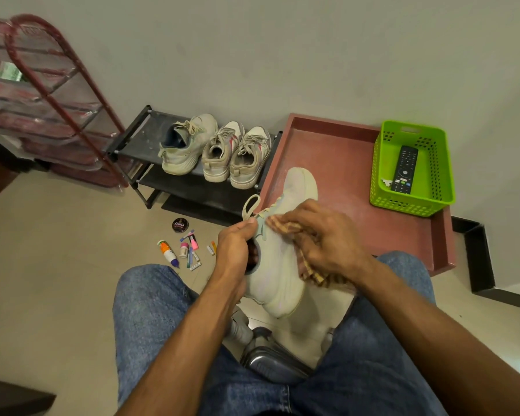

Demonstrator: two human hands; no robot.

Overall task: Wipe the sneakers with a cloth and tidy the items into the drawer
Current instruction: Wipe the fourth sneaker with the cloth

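I hold a pale grey-green sneaker (279, 265) in the air above my knees, toe pointing away from me. My left hand (233, 246) grips it at the collar, fingers inside the opening. My right hand (318, 235) presses a checked brown cloth (305, 265) against the shoe's side, fingers curled over the cloth. Three more light sneakers (213, 148) stand side by side on a low black shoe rack (138, 136). A reddish open drawer (348, 163) lies on the floor behind the held shoe.
A green plastic basket (412, 199) with a black remote (404, 169) stands in the drawer's right corner. A polish tin (180, 225), a tube (168, 253) and several small items lie scattered on the floor. A red covered rack (42, 94) stands at left.
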